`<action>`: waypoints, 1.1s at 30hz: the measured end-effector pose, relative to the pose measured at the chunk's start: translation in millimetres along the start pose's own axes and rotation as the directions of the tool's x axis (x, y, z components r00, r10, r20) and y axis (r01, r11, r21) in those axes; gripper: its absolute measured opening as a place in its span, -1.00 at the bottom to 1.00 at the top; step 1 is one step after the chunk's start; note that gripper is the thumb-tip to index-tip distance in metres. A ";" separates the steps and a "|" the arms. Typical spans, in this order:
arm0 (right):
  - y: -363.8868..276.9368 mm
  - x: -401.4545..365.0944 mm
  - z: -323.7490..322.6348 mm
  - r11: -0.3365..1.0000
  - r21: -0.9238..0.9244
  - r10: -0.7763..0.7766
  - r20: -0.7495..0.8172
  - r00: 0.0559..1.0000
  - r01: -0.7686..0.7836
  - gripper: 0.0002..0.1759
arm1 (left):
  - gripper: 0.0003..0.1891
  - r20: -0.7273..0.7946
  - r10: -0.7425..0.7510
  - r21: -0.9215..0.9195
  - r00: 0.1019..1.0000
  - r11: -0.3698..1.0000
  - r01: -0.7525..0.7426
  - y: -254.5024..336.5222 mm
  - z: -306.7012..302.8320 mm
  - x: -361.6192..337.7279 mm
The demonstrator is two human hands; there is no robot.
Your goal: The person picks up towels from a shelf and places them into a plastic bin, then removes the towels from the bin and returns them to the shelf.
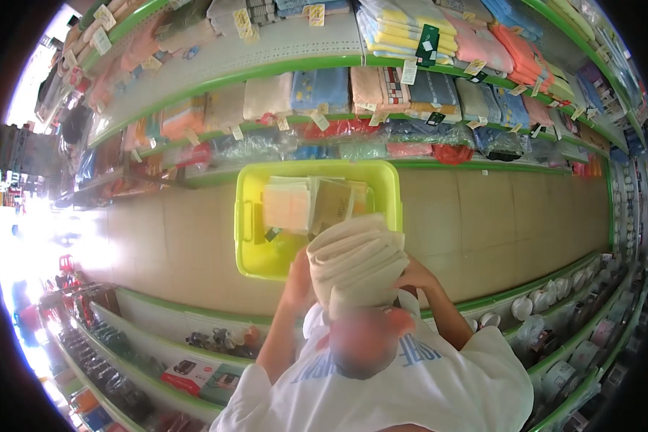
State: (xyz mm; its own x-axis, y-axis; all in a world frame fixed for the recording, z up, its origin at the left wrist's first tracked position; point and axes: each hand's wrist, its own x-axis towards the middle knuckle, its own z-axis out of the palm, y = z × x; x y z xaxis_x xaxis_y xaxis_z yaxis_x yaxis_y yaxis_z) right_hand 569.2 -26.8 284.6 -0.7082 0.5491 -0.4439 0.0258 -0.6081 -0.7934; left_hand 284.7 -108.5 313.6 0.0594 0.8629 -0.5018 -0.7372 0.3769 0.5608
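A thick stack of folded beige towels [356, 263] is held upright in front of my chest, over the near edge of a yellow-green plastic bin [247, 180]. My left hand [300, 275] presses against the left side of the stack, its fingers partly hidden by the cloth. From the other side, my right hand [413, 273] grips the stack, with its fingertips out of sight behind it. Inside the bin lie a pale peach folded towel [286, 205], a brown flat item with print [330, 204] and a dark tag [273, 233].
Ahead, green-edged shelves [266, 75] carry folded towels with price tags, including a yellow-striped pile [410, 32]. The bin stands on a tiled floor [475, 216]. Behind me, low shelves hold boxes [194, 377], cups [223, 338] and white round wares [522, 308].
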 end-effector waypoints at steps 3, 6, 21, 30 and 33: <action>6.4 3.3 -1.1 0.999 0.007 0.052 0.034 0.998 -0.052 0.13 | -0.41 0.001 -0.130 0.306 0.992 0.944 0.123 -17.9 -41.5 15.6; 10.4 9.4 -5.8 0.997 -0.027 0.072 0.037 0.997 -0.071 0.12 | -0.43 -0.031 -0.119 0.394 0.992 0.911 0.122 -26.4 -35.5 16.1; 85.0 90.4 -23.2 0.970 0.240 0.036 -0.283 0.959 0.035 -0.19 | -0.23 -0.146 -0.064 0.549 0.987 0.825 0.134 -4.2 -52.7 120.0; 134.9 236.6 -115.8 0.895 0.444 0.232 -0.548 0.803 0.044 -0.22 | -0.37 -0.194 0.123 0.842 0.973 0.530 0.100 -42.1 -121.7 240.1; 180.9 254.8 -144.8 0.895 0.444 0.285 -0.509 0.812 -0.036 -0.19 | -0.50 -0.124 0.337 0.857 0.933 0.510 -0.070 -68.4 -139.1 207.9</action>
State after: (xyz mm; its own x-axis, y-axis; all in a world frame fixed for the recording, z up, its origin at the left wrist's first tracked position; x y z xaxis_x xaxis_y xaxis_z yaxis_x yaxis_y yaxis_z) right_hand 495.5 86.1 -32.4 -0.2085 0.5642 -0.7989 -0.2648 -0.8189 -0.5092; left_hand 253.8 -1.7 79.3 -0.2762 0.8906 -0.3613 0.1968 0.4203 0.8858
